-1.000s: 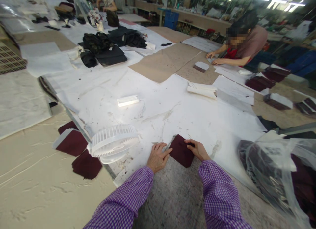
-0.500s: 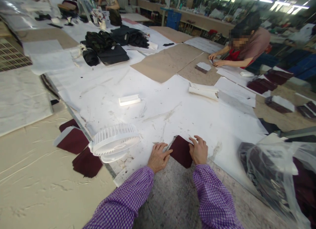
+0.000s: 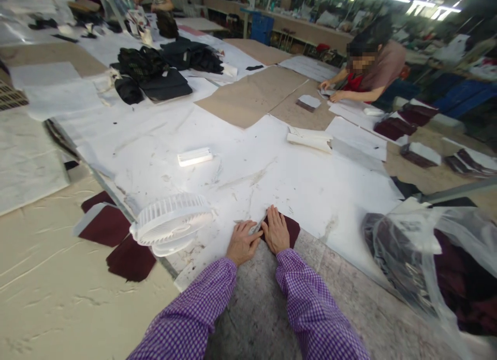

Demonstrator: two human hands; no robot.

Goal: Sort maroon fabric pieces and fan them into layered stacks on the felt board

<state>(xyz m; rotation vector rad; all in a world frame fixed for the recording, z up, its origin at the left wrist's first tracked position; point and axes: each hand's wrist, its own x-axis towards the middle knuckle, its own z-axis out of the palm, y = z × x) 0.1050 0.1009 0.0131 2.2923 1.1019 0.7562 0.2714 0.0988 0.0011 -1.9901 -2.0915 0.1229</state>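
Note:
A small maroon fabric piece lies at the near edge of the white-covered table, partly hidden under my right hand. That hand is flat on the cloth, its fingers stretched out and pointing away from me. Just beside it, my left hand rests at the cloth's left edge with its fingers extended and its thumb reaching toward the fabric. Whether anything thin lies under the left fingers, I cannot make out. Purple checked sleeves cover both forearms.
Left of my hands stands a white fan, with maroon pieces beyond it. A white block lies farther back. Dark folded garments are at the back left. A plastic bag sits right; a co-worker leans over the far side.
My right hand has moved left from the fabric's right edge and now lies flat on top of it. My left hand stays at the left edge. The view has shifted slightly right.

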